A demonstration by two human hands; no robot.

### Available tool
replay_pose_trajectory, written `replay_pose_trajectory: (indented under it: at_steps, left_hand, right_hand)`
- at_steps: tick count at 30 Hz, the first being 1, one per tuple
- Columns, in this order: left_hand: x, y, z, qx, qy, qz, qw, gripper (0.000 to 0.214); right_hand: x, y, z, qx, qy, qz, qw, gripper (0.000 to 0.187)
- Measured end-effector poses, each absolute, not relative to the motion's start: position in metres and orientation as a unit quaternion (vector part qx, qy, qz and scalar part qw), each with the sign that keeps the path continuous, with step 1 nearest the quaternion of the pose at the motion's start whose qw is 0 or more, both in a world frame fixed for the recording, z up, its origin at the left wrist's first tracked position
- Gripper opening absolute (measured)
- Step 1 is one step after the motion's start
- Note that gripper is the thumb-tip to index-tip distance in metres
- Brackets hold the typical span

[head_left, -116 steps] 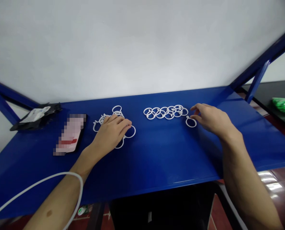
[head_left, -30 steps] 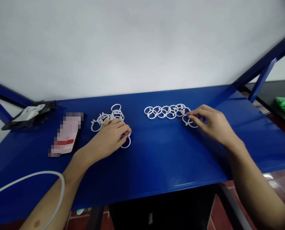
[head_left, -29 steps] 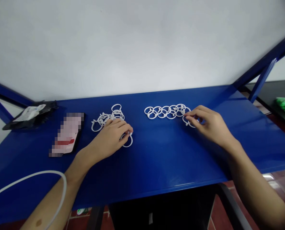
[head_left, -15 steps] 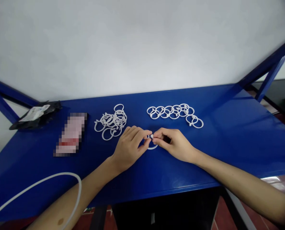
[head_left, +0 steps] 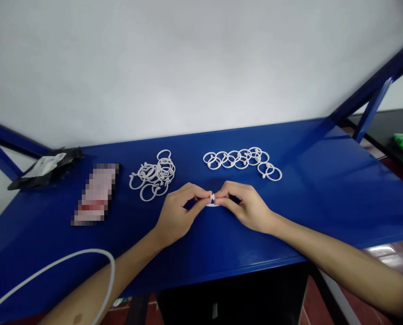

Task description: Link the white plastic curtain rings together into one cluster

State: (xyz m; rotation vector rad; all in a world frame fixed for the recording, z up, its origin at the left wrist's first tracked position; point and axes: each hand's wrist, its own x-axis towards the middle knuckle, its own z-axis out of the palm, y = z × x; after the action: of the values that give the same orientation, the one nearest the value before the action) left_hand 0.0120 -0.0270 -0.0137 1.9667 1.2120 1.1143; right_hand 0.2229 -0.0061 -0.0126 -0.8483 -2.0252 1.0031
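Between my hands is a white plastic ring with small knobbed ends, held just above the blue table. My left hand pinches one end between thumb and forefinger, and my right hand pinches the other. The knobs meet at my fingertips; whether they are clasped together I cannot tell. To the left of my hands lies a tangled pile of similar white rings. Beyond my right hand, several rings overlap in a double row, with a pair of rings at its right end.
The blue table has a white wall behind it and blue frame bars at its sides. A pixelated phone-shaped object and a black plastic bag with a white label lie on the left. A white cable loops over my left forearm.
My left thumb and forefinger have closed in, bringing the ring's ends together at my fingertips. The whole view has shifted slightly. The pile and the row lie as before.
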Motion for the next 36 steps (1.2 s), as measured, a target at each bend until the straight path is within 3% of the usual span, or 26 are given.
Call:
replay_pose_trajectory:
  at_steps: [9,16,24,30,36]
  left_hand:
    - [0.016,-0.028,-0.022,0.833,0.342,0.419,0.115,0.010]
    - [0.016,-0.021,-0.021,0.851,0.341,0.396,0.057,0.007]
    - [-0.043,0.014,-0.011,0.777,0.552,0.275,-0.125,0.019]
    - [-0.083,0.024,0.002,0.844,0.519,0.099,-0.097,0.036]
    - [-0.088,0.019,0.006,0.857,0.505,0.050,-0.093,0.029]
  right_hand:
    - [0.230,-0.011,-0.011,-0.266,-0.876,0.248,0.318,0.021]
    - [0.230,-0.005,-0.012,-0.305,-0.874,0.225,0.305,0.017]
    - [0.266,0.031,-0.007,-0.378,-0.882,0.151,0.237,0.024]
    - [0.327,0.062,0.015,-0.482,-0.842,0.130,0.204,0.028]
    - [0.345,0.067,0.021,-0.531,-0.814,0.185,0.145,0.024]
